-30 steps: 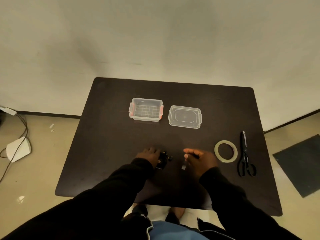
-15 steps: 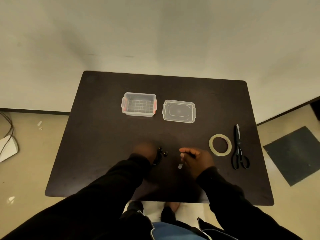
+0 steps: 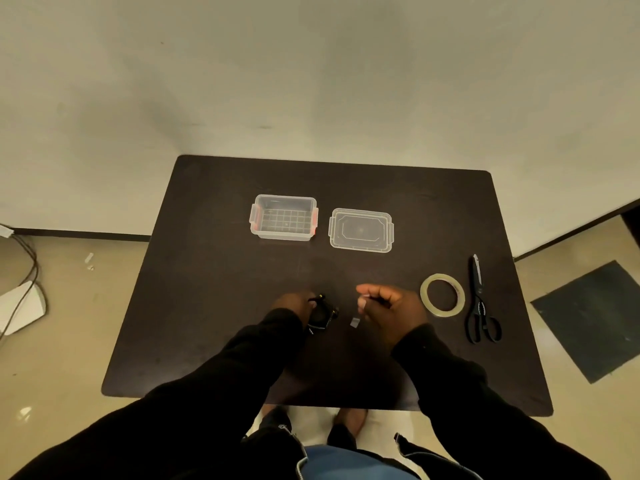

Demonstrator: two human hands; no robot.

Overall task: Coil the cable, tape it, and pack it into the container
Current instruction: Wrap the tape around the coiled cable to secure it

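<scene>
My left hand (image 3: 294,303) is closed on a small coiled black cable (image 3: 322,315) near the table's front middle. To its right, my right hand (image 3: 388,306) pinches a short strip of clear tape (image 3: 356,320) that hangs from its fingertips, a small gap away from the coil. A clear plastic container (image 3: 284,218) with orange latches stands open farther back, and its clear lid (image 3: 361,231) lies flat to the right of it. The roll of clear tape (image 3: 442,295) lies right of my right hand.
Black scissors (image 3: 479,303) lie closed beside the tape roll near the right edge of the dark table (image 3: 214,289). On the floor at the left are a white device (image 3: 20,308) and cables; a dark mat (image 3: 595,317) lies on the right.
Both hands stay close together over the front of the table with cable and tape strip held. The view has shifted slightly as my head moved.
</scene>
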